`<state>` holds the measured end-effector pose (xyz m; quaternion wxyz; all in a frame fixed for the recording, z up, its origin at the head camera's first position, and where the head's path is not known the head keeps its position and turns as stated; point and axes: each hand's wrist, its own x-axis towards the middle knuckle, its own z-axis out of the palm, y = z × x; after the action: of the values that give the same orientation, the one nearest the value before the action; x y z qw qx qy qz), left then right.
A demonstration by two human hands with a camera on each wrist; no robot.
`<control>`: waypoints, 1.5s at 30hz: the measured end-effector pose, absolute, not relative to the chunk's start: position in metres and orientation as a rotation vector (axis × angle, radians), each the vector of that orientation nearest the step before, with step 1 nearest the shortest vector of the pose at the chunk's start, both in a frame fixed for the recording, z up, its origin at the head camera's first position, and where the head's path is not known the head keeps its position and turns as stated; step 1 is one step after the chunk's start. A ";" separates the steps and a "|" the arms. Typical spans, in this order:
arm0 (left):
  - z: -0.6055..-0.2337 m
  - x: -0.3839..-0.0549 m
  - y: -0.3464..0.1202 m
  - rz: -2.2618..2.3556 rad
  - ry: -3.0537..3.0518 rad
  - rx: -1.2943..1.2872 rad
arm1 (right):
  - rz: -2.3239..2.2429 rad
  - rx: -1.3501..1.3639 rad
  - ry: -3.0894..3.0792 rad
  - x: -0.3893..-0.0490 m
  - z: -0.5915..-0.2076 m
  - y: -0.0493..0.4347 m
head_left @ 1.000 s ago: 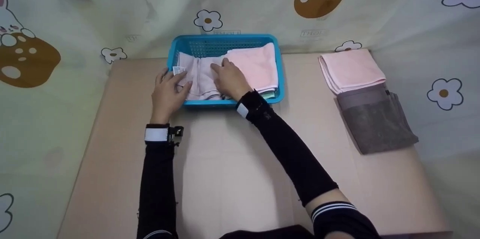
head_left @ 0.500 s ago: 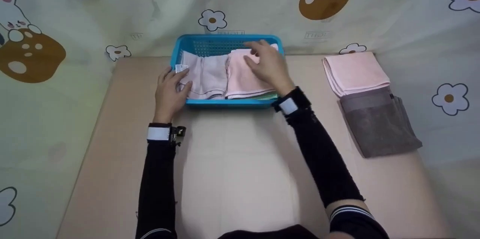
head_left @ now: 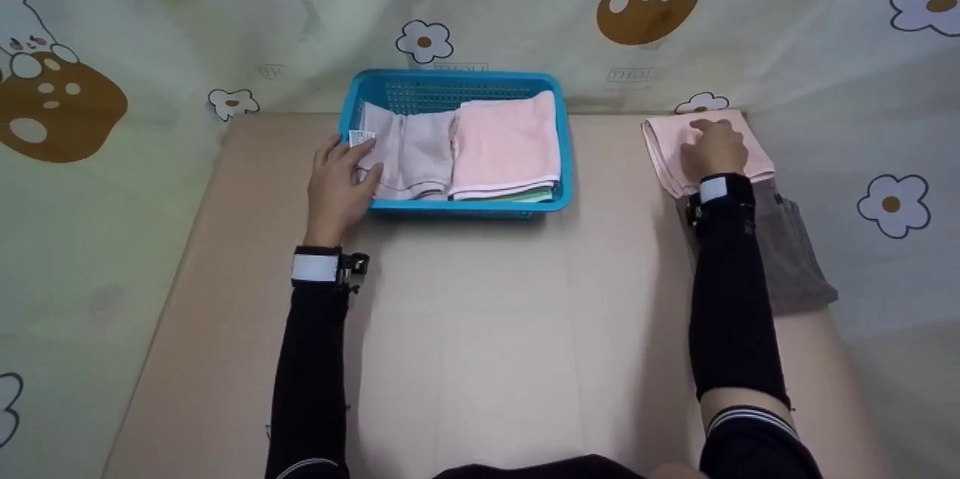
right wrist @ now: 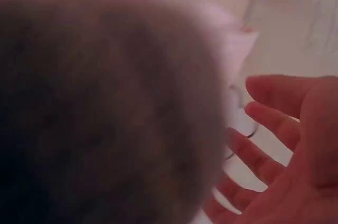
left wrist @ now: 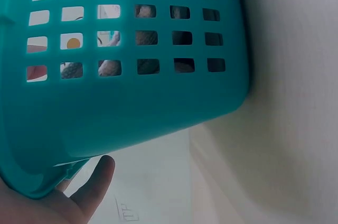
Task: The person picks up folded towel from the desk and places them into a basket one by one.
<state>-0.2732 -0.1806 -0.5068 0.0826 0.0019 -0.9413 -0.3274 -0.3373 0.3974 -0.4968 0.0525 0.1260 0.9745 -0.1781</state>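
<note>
1. Since half a second ago, the right hand (head_left: 716, 150) has travelled from above the blue plastic basket (head_left: 465, 206) to the upper right of the frame; the left hand (head_left: 334, 190) has stayed put.
2. At left of centre, the left hand holds the basket's left end, its grip over the rim, with the thumb inside and fingers outside.
3. Inside the basket, upper centre, a folded light gray towel (head_left: 427, 152) fills the left part, a white label (head_left: 361, 137) showing at its left edge.
4. Just beside it, in the right part, lies a folded pink towel (head_left: 506, 145), with green cloth (head_left: 536, 196) showing beneath its front edge.
5. At upper right, the right hand is over another pink towel (head_left: 670, 140), folded on the surface (head_left: 495, 314). Its grip is wide, fingers spread and loosely bent; whether they touch the fabric I cannot tell.
6. Below that, at right, a folded dark gray towel (head_left: 799, 261) touches the pink one, partly hidden by the right forearm.
</note>
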 end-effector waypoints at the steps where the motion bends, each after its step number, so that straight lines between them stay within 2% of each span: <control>1: -0.507 -0.273 -0.180 -0.973 -2.816 0.001 | -0.527 0.397 2.921 -0.335 -0.500 0.404; 6: -0.507 -0.273 -0.179 -0.944 -2.817 -0.012 | -0.491 0.346 2.809 -0.329 -0.509 0.418; 12: -0.506 -0.273 -0.179 -0.933 -2.819 -0.028 | -0.421 0.301 2.793 -0.333 -0.507 0.407; 22: -0.506 -0.274 -0.182 -0.952 -2.821 -0.029 | -0.282 0.059 2.794 -0.355 -0.505 0.324; 30: -0.506 -0.274 -0.181 -0.954 -2.832 -0.008 | -0.390 -0.036 2.806 -0.360 -0.512 0.272; 38: -0.505 -0.275 -0.179 -0.931 -2.813 -0.048 | -0.358 -0.140 2.899 -0.338 -0.518 0.276; 45: -0.506 -0.274 -0.182 -0.928 -2.824 -0.032 | -0.332 -0.309 2.908 -0.291 -0.518 0.276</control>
<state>-0.2738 -0.1821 -0.5063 0.0842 -0.0106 -0.9466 -0.3111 -0.2910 0.2764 -0.5175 0.0991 -0.1044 0.9832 -0.1121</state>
